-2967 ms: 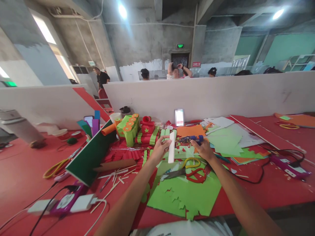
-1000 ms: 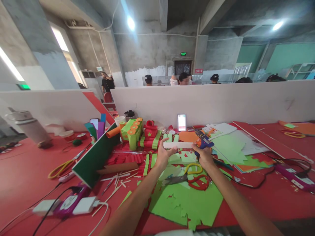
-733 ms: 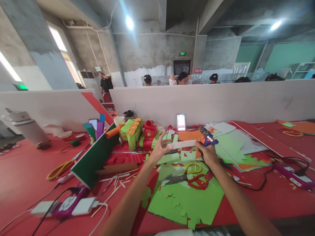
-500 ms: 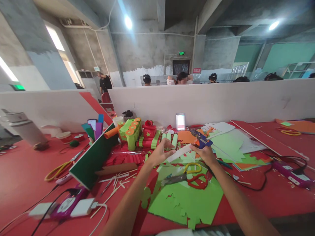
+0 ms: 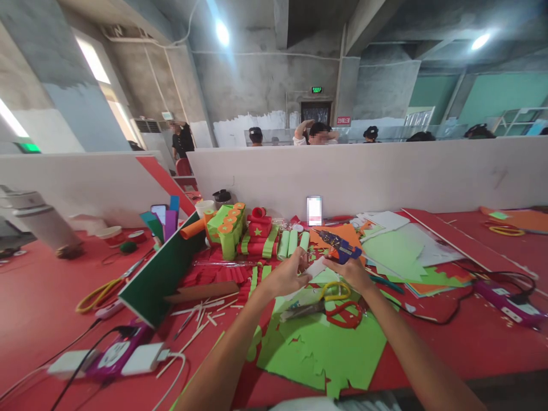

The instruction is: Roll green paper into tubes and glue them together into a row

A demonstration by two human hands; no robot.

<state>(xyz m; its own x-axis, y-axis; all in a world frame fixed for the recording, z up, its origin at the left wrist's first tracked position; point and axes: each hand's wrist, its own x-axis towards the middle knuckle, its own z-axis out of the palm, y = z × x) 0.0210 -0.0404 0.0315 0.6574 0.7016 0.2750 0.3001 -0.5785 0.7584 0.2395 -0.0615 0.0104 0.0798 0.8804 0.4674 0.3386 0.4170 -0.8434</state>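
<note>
A pale paper strip (image 5: 315, 267) spans the gap between my two hands above the scissors. My left hand (image 5: 289, 275) is closed, pinching the strip's left end. My right hand (image 5: 351, 273) is wrapped round a blue hot glue gun (image 5: 345, 249), whose nozzle points up and left. The fingertips of that hand also touch the strip's right end. Below lie red-and-yellow-handled scissors (image 5: 343, 314) on a cut green sheet (image 5: 321, 354). Three light green paper rolls (image 5: 293, 244) lie just beyond my left hand.
Left of centre stand a red and green paper model (image 5: 259, 233) and a tilted dark green board (image 5: 158, 279). Loose paper sheets (image 5: 396, 251) spread to the right. Power strips (image 5: 509, 302) with cables lie at both sides. A lit phone (image 5: 314, 210) leans on the white partition.
My hands have come closer together, and the strip between them shows shorter. The glue gun has shifted slightly left and down. The light green rolls are now less covered by my left hand.
</note>
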